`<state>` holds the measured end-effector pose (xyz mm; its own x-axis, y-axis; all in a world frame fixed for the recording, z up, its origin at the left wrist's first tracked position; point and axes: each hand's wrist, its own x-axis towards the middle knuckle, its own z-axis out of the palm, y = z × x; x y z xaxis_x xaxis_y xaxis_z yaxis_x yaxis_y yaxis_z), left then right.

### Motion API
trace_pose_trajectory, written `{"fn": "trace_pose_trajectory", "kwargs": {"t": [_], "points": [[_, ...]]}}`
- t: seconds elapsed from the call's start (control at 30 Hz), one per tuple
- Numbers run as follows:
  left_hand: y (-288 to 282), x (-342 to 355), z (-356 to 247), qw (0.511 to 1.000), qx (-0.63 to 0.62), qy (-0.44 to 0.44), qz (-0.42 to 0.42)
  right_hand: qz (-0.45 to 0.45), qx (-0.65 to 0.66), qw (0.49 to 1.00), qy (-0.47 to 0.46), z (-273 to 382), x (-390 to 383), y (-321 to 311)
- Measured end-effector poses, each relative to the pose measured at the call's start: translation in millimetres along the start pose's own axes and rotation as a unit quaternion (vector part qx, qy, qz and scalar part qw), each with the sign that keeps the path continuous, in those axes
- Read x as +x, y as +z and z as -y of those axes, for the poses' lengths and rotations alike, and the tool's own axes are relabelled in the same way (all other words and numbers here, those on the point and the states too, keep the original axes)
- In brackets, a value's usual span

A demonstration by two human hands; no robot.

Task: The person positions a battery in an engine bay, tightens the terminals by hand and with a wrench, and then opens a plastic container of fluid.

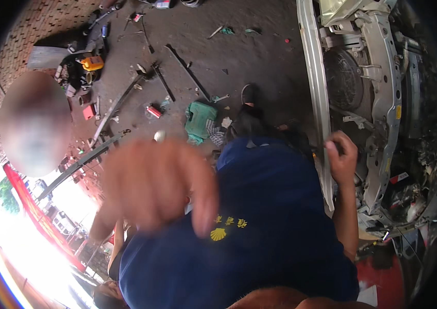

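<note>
My left hand (154,185) is raised close to the camera over my dark blue shirt, smeared by motion; its fingers look bent, and I cannot make out anything in them. My right hand (341,157) is at the long silver metal rail (311,67) along the front of a partly stripped vehicle, its fingers curled at the rail's edge. Beside the rail, the vehicle's bare front frame (383,103) and a dark round fan (342,77) show.
The dark floor holds metal bars (182,67), a green cloth-like heap (200,121), a red can (154,110), a yellow container (92,63) and scattered tools. Another person's arm (116,242) shows at lower left. A blurred oval hides part of the upper left, near bright daylight.
</note>
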<state>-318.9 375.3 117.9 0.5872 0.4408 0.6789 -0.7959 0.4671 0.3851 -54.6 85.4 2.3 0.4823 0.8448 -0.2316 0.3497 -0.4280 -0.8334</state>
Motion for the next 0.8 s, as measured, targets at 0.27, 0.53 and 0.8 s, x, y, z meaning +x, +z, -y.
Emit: {"fn": "trace_pose_trajectory", "kwargs": {"t": [0.27, 0.53, 0.8], "points": [[-12, 76, -6, 0.968, -0.234, 0.028, 0.084, 0.060, -0.010, 0.994, -0.090, 59, 76, 29], [-31, 127, 27, 0.974, -0.188, -0.055, 0.109, 0.047, 0.010, 0.997, -0.062, 21, 118, 1], [-12, 177, 46, 0.994, -0.037, -0.088, 0.055, 0.097, 0.067, 0.985, -0.128, 16, 214, -14]]}}
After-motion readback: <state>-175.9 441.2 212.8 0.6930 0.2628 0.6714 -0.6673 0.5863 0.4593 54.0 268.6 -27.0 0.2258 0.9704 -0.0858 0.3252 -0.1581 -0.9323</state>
